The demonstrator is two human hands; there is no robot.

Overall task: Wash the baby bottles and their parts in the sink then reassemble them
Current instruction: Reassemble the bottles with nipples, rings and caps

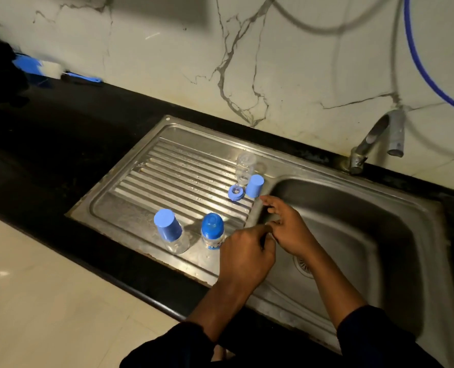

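Steel sink (353, 208) | drainboard (167, 176): pale-capped bottle (170, 233), dark-capped bottle (212, 232) near; uncapped bottle (244, 166), loose cap (254, 185), ring (236, 192) far | right grip (289, 229) released | left grip (247, 256) curled, hold unclear

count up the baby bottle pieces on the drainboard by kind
capped bottles: 2, the light-blue-capped bottle and the dark-blue-topped bottle
open clear bottle: 1
loose light blue cap: 1
loose blue collar ring: 1
total: 5, all on the drainboard
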